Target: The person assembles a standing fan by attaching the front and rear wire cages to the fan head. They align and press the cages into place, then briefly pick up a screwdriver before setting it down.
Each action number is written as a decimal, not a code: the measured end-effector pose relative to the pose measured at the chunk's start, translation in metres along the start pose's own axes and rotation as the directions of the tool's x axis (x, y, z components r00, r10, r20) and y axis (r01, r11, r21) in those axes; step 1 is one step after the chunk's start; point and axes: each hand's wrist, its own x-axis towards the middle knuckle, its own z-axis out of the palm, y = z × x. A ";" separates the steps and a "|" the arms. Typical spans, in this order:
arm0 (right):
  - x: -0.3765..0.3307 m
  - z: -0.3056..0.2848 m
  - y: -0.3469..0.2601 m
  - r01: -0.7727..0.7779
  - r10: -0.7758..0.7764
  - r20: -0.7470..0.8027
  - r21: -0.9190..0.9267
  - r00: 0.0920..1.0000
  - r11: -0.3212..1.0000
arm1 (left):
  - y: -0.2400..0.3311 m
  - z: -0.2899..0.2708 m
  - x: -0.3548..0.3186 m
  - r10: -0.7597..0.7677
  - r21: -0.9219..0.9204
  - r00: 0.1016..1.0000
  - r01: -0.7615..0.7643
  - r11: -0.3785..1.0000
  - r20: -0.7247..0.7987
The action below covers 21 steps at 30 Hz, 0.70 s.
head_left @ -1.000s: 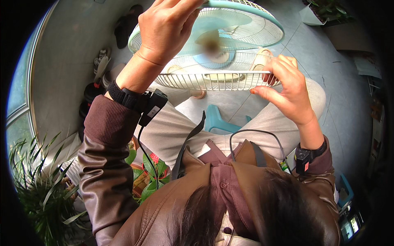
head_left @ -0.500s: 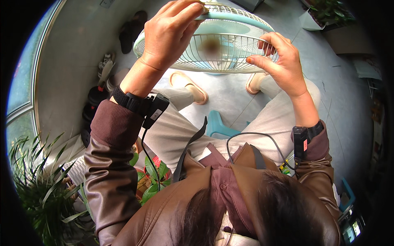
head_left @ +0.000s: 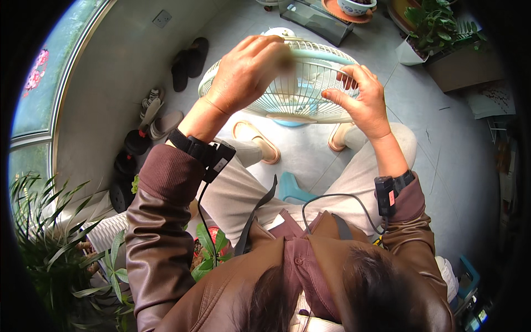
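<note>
Two-handed: pinching wire grille (head_left: 301,98) at right edge w/ fingers of R hand (head_left: 366,105); can't tell pinch of L hand (head_left: 241,74). Prob. light, springy; hold by rim.

A home was suggested by dark slippers (head_left: 197,56) left of the fingers (head_left: 255,48) and a leafy potted plant (head_left: 431,32) to their right.

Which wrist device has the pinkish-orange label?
The black device on the right wrist, below the right hand at the wire fan guard; the device on the left wrist has a white label.
</note>
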 end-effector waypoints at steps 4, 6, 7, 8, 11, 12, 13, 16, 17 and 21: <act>0.006 -0.007 -0.011 -0.003 0.002 -0.026 -0.049 1.000 0.999 | 0.004 -0.003 0.008 -0.011 0.032 0.997 0.014 0.999 -0.072; 0.007 -0.007 -0.012 0.007 -0.009 -0.047 -0.052 0.999 0.999 | 0.005 -0.004 0.011 0.005 0.049 0.997 -0.001 0.999 -0.075; 0.007 -0.006 -0.013 0.018 -0.021 -0.054 -0.051 0.998 0.999 | 0.005 -0.006 0.011 0.014 0.064 0.998 -0.010 0.998 -0.068; 0.007 -0.006 -0.012 0.035 -0.039 -0.065 -0.058 0.997 0.998 | 0.005 -0.006 0.012 0.016 0.071 0.998 -0.011 0.997 -0.067; 0.004 -0.008 -0.009 0.051 -0.054 -0.079 -0.036 0.995 0.998 | 0.005 -0.010 0.011 -0.006 0.034 1.000 0.007 0.999 -0.024; 0.002 -0.011 -0.007 0.052 -0.054 -0.068 -0.033 0.996 0.998 | 0.006 -0.011 0.011 -0.014 0.010 1.000 0.014 1.000 -0.006; 0.000 -0.013 -0.006 0.042 -0.042 -0.051 -0.010 0.998 0.999 | 0.007 -0.013 0.010 -0.011 -0.001 1.000 0.011 1.000 0.013; -0.004 -0.017 -0.003 0.017 -0.016 -0.026 0.034 1.000 0.999 | 0.011 -0.015 0.011 -0.005 -0.051 0.999 0.007 0.999 0.041; -0.004 -0.016 -0.004 0.010 -0.008 -0.043 0.036 0.999 0.999 | 0.012 -0.016 0.012 0.003 -0.062 0.998 0.001 0.998 0.057; -0.005 0.000 -0.006 -0.119 0.138 -0.149 0.129 0.979 0.984 | 0.016 -0.016 0.015 -0.002 -0.105 0.996 0.012 0.994 0.094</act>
